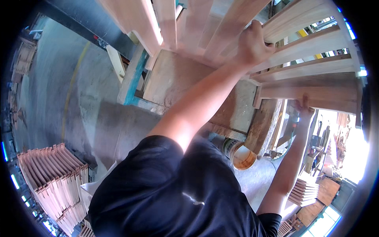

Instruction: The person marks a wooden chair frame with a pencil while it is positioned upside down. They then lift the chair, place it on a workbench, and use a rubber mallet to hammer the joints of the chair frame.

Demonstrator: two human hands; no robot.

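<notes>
A large pale slatted wooden frame (312, 85) stands in front of me, its slats fanning across the top and right. My left hand (254, 45) reaches across and is closed around one of its slats; the fingertips are hidden behind the wood. Lower on the right, my right hand (304, 107) grips the bottom edge of the frame's wide board, fingers against its face and slightly blurred. Beneath the frame is a worn work stand with a flat board top (177, 75) and a teal-painted side (132, 85).
An open bucket (242, 156) with a brown-stained inside sits below the stand, near my body. Stacked curved wooden parts (55, 173) rise at the lower left. Another wooden stack (304, 191) is at the lower right. A yellow line (73, 85) crosses the concrete floor.
</notes>
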